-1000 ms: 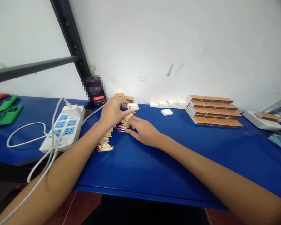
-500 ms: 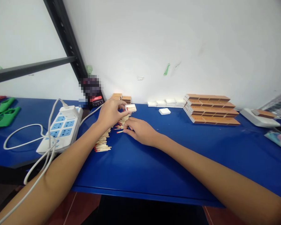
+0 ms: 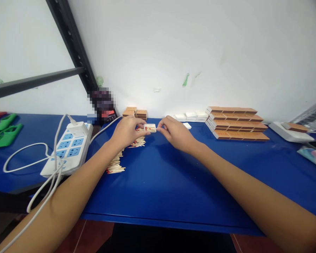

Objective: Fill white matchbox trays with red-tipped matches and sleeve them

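My left hand (image 3: 127, 130) pinches the left end of a small white matchbox tray (image 3: 149, 128) holding red-tipped matches, just above the blue table (image 3: 173, 175). My right hand (image 3: 175, 133) has its fingertips closed on the tray's right end. A long heap of loose matches (image 3: 121, 158) lies on the table under and behind my left wrist.
A white power strip (image 3: 68, 147) with its cable lies at the left. Stacked brown matchbox sleeves (image 3: 237, 123) sit at the back right, white trays (image 3: 191, 116) along the wall, brown boxes (image 3: 135, 113) behind my hands, green parts (image 3: 5, 128) far left.
My right hand left the match heap on the table and rose to the right end of the tray. My left hand kept hold of the tray and lowered it slightly.
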{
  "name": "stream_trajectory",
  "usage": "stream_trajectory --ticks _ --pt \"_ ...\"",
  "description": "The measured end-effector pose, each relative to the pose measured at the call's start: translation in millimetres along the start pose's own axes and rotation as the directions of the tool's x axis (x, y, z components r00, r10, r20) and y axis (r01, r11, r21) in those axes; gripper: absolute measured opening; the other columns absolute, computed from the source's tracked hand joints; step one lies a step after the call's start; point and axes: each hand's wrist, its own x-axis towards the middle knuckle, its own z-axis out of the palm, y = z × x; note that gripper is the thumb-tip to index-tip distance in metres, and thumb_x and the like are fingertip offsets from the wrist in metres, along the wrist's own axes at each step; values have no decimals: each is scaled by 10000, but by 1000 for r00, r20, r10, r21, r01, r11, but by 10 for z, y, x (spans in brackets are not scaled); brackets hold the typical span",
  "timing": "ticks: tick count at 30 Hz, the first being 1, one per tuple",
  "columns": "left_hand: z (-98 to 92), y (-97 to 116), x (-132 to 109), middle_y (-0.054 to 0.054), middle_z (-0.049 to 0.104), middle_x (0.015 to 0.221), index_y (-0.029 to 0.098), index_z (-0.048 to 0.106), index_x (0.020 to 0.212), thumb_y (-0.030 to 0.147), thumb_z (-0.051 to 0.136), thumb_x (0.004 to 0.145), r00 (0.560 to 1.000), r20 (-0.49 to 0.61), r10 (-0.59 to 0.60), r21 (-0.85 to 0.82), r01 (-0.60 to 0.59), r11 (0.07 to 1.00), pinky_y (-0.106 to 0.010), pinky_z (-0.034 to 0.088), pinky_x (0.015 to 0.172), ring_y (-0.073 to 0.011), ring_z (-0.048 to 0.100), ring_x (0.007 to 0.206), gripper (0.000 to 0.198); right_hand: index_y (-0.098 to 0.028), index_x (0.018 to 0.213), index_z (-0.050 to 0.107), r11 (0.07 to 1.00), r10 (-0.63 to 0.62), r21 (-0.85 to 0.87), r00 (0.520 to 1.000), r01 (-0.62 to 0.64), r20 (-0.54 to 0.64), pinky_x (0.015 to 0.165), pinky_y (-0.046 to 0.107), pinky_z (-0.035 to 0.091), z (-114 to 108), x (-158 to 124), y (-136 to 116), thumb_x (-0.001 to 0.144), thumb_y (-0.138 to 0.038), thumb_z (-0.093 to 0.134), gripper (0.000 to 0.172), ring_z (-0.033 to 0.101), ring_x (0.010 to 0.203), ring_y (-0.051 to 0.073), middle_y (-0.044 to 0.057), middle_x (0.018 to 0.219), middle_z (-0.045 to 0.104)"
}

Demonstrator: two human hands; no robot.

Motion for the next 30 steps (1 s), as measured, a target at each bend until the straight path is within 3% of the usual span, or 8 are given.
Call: stream_trajectory --ticks 8,16,23,30 --pt "6 106 -25 -25 837 897 237 821 1071 429 938 756 999 11 39 -121 -38 992 -378 518 802 -253 728 887 387 -181 1047 627 994 -19 -109 1000 21 19 716 320 370 66 -9 -11 1052 -251 558 98 568 852 205 84 1057 634" --pt "-14 84 -15 -27 838 902 228 814 1035 409 905 800 1000 -10 -18 -125 16 992 -380 538 852 -267 763 933 310 -192 1022 624 998 -66 11 995 67 -73 737 312 379 49 -44 -61 1058 -278 555 116 536 800 183 54 977 607" --pt "-32 47 -10 -22 828 858 219 798 938 417 874 826 985 -113 -130 -112 117 987 -380 551 809 -263 784 863 240 -195 1042 673 986 -134 120 978 115 163 763 297 411 279 -126 -329 1032 -234 624 63 583 830 160 53 1066 622" --pt "-39 65 -7 -23 834 900 225 778 860 413 870 829 981 -139 -136 -111 121 986 -387 542 830 -260 776 887 212 -181 960 666 993 -48 117 974 22 221 723 289 387 379 -74 -430 1027 -244 650 93 566 813 156 52 1038 631"
